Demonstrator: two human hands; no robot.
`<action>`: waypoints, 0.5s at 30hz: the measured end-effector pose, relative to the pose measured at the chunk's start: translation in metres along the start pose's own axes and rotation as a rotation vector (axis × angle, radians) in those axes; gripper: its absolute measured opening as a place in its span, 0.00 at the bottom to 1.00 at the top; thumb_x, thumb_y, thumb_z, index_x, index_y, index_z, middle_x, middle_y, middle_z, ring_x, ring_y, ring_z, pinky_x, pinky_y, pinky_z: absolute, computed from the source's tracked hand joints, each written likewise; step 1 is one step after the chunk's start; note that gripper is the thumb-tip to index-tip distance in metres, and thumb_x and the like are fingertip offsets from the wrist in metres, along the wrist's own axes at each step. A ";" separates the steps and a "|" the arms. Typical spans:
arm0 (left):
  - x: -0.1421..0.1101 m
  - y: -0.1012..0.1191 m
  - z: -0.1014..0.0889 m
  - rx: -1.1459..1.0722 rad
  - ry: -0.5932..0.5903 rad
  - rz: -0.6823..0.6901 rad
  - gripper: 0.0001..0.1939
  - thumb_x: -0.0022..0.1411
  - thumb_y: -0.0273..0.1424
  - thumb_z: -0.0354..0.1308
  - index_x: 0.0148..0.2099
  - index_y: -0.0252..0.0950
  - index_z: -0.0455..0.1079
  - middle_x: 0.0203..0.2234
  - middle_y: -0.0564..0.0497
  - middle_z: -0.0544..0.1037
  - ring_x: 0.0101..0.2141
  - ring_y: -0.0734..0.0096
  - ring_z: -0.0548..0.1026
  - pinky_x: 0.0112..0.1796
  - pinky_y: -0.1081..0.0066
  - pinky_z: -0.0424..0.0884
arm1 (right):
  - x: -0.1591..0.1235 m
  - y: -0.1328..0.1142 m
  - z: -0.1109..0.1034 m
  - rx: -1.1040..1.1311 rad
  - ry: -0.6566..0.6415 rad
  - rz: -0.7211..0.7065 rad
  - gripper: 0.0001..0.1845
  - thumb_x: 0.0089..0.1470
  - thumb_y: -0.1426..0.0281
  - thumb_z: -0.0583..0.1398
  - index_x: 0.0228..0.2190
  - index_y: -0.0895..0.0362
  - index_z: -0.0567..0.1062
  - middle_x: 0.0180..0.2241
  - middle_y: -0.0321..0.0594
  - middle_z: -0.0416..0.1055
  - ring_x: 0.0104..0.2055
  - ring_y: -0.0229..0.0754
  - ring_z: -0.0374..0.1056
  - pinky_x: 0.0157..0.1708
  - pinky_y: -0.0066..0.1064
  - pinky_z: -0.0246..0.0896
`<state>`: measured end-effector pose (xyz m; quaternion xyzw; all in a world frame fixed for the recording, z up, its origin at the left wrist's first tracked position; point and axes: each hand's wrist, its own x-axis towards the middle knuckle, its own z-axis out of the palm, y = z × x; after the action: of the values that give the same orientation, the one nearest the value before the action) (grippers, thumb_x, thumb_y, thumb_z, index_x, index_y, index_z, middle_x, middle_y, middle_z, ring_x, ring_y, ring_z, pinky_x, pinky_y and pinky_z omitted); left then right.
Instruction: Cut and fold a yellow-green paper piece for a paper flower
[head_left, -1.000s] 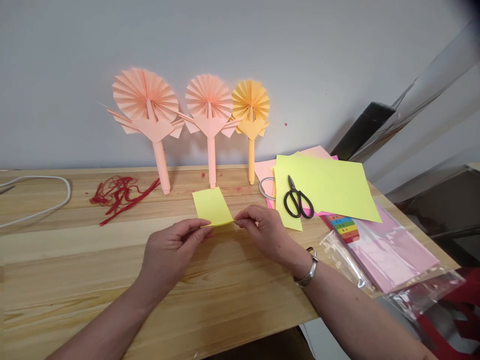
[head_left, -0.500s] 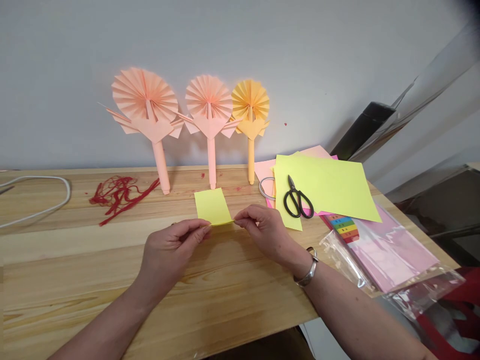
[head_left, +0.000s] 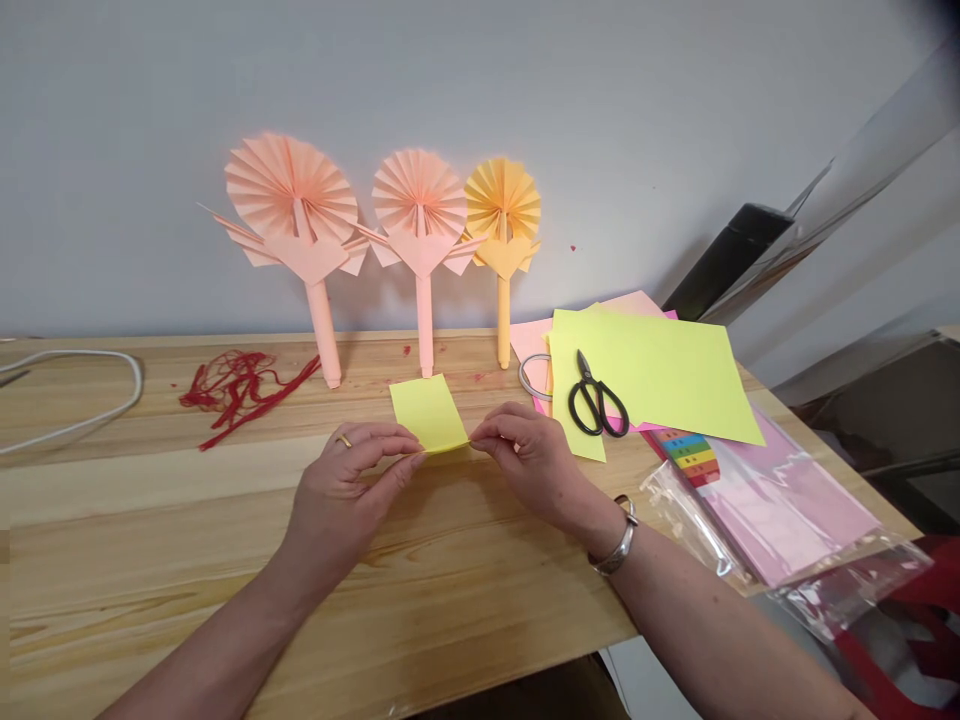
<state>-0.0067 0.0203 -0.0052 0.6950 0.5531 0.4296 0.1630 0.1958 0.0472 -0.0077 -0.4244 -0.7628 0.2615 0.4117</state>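
Note:
A small piece of yellow paper [head_left: 429,410] is held between my two hands above the wooden table [head_left: 187,540]. Its near edge is folded into a narrow strip. My left hand [head_left: 360,475] pinches the near left corner between thumb and fingers, and a ring shows on one finger. At the near right corner, my right hand [head_left: 521,455] pinches the same edge, a silver bracelet on its wrist. Beyond the paper, two pink paper fans [head_left: 321,320] and an orange paper fan [head_left: 503,320] lean against the wall, with pleated round tops and rolled handles.
Black-handled scissors [head_left: 598,405] lie on yellow sheets [head_left: 675,370] at the right, over pink ones. A clear plastic pack of pink paper [head_left: 795,510] lies by the right edge. Red thread [head_left: 240,395] and a white cable [head_left: 90,355] are at the left. A black cylinder [head_left: 727,260] leans behind.
The fingers of my left hand have shifted slightly and its ring has come into clearer view. The yellow paper stays pinched in both hands, almost unmoved.

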 end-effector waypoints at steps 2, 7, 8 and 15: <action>-0.001 -0.001 0.000 0.011 -0.017 0.034 0.04 0.55 0.34 0.59 0.31 0.42 0.74 0.28 0.53 0.78 0.35 0.66 0.73 0.39 0.67 0.68 | 0.000 -0.002 0.000 -0.003 -0.005 -0.005 0.07 0.53 0.78 0.58 0.28 0.58 0.76 0.30 0.38 0.71 0.32 0.36 0.67 0.34 0.27 0.63; -0.001 -0.001 0.002 0.015 -0.042 0.090 0.04 0.55 0.32 0.58 0.32 0.42 0.74 0.27 0.53 0.78 0.33 0.66 0.73 0.35 0.67 0.69 | -0.002 -0.006 0.001 -0.018 -0.036 -0.015 0.08 0.53 0.78 0.58 0.27 0.57 0.76 0.30 0.38 0.71 0.32 0.36 0.67 0.34 0.27 0.63; -0.002 -0.001 0.002 0.020 -0.049 0.099 0.04 0.55 0.32 0.58 0.32 0.42 0.75 0.27 0.53 0.78 0.33 0.66 0.72 0.35 0.67 0.69 | -0.003 -0.006 0.002 -0.018 -0.044 -0.020 0.08 0.54 0.78 0.57 0.28 0.57 0.76 0.30 0.38 0.71 0.33 0.36 0.67 0.34 0.27 0.63; -0.005 -0.009 0.005 0.048 -0.098 0.150 0.06 0.57 0.31 0.58 0.36 0.43 0.75 0.29 0.53 0.77 0.35 0.66 0.71 0.35 0.67 0.69 | -0.006 -0.004 0.005 -0.029 -0.101 -0.056 0.09 0.55 0.77 0.56 0.30 0.57 0.76 0.31 0.38 0.69 0.33 0.36 0.66 0.34 0.27 0.63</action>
<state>-0.0091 0.0203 -0.0165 0.7582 0.5011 0.3927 0.1406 0.1915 0.0394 -0.0099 -0.3950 -0.7981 0.2597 0.3735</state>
